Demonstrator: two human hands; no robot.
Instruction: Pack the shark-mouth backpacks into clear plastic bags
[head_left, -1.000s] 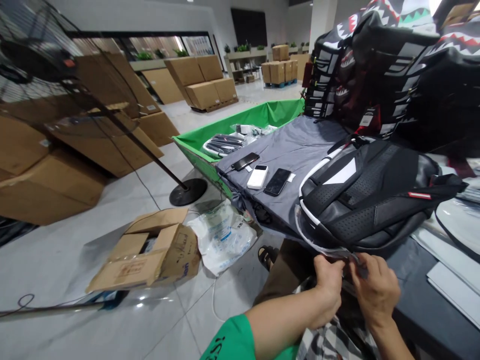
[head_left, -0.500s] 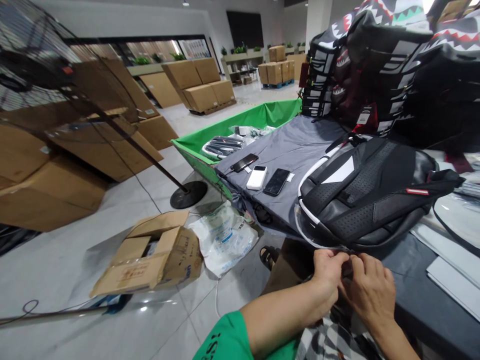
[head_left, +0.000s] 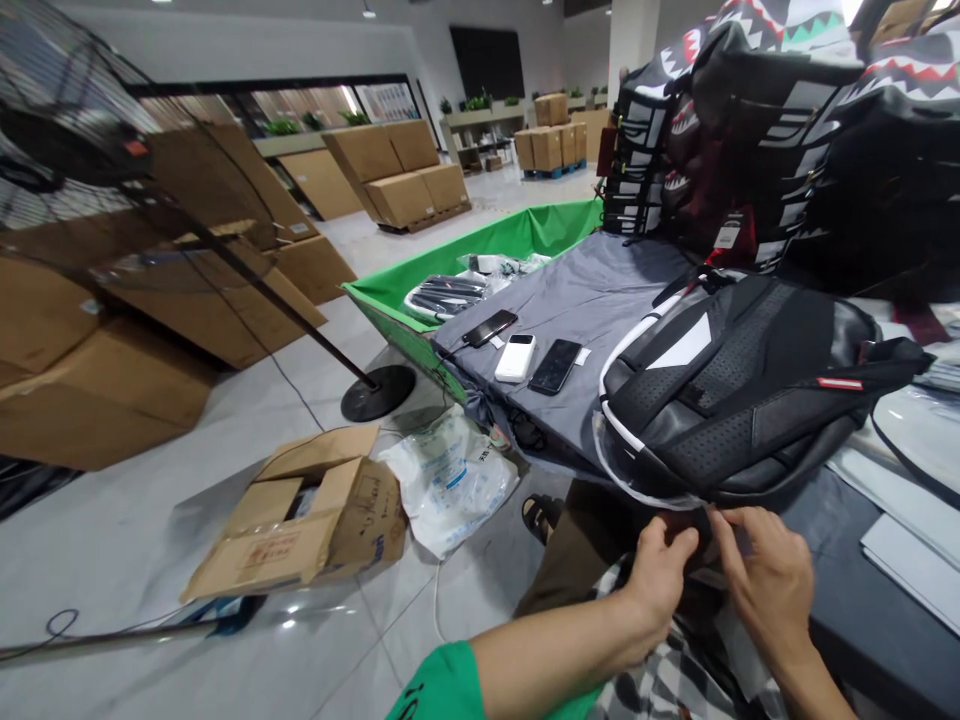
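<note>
A black backpack (head_left: 750, 385) with white piping lies strap side up on the grey-covered table. Clear plastic (head_left: 630, 478) shows along its near left edge. Just below that edge are both my hands, in front of my lap. My left hand (head_left: 658, 572) is closed, with thumb and forefinger bent close together; what they hold, if anything, is hidden. My right hand (head_left: 771, 575) pinches with thumb and forefinger at the end of the clear plastic, beside the backpack's bottom. Its other fingers are curled.
Two phones (head_left: 555, 366) and a white power bank (head_left: 515, 358) lie left of the backpack. Stacked backpacks (head_left: 780, 120) stand behind. A green-lined bin (head_left: 525, 235) holds wrapped goods. On the floor are an opened carton (head_left: 300, 520), a white plastic sack (head_left: 454, 475) and a fan base (head_left: 379, 392).
My hands have moved apart and slightly down from the plastic's edge, the left one further from it. The backpack looks much the same, shifted slightly in view.
</note>
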